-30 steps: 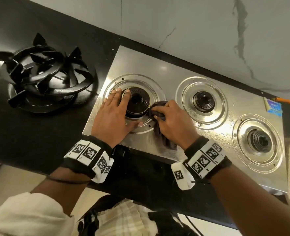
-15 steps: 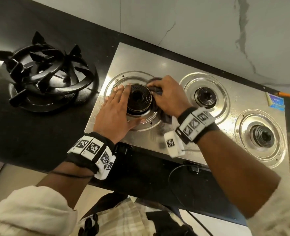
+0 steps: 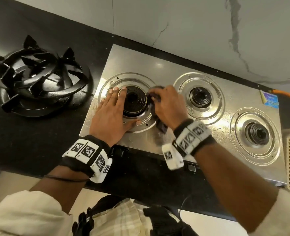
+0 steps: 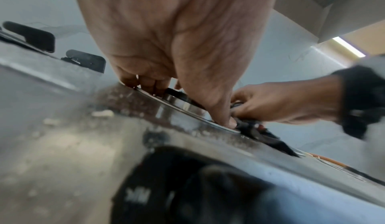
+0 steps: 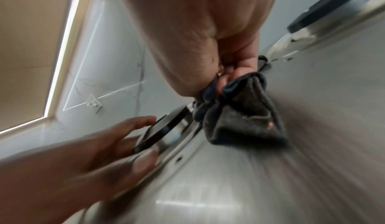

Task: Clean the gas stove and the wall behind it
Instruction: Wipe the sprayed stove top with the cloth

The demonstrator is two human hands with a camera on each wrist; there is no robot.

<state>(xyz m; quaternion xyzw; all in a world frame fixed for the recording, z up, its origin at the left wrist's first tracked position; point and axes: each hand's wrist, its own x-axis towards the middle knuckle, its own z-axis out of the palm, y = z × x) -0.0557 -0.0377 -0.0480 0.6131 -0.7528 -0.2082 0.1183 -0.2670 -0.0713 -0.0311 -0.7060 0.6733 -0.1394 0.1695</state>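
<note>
My left hand (image 3: pixel 110 116) lies flat, fingers straight, against the left burner (image 3: pixel 134 103) on the steel stove (image 3: pixel 166 70). My right hand (image 3: pixel 168 106) clutches a dark cloth (image 5: pixel 239 119) beside it. Black grates (image 3: pixel 38 79) sit stacked on the counter (image 3: pixel 30 143); veined wall (image 3: pixel 192 31) behind.

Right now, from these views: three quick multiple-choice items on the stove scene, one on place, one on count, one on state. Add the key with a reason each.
1. Where are the removed pan supports?
A. on the countertop left of the stove
B. on the middle burner
C. in the cream basket

2. How many burners does the gas stove show?
A. two
B. three
C. four

3. What is the right hand doing?
A. resting flat and empty
B. turning a knob
C. gripping a dark cloth

Key: 1 A, they sit stacked on the black countertop; 2 B, three burner rings lie in a row; 3 C, its fingers curl round the cloth beside the left burner, where the left hand rests.
</note>
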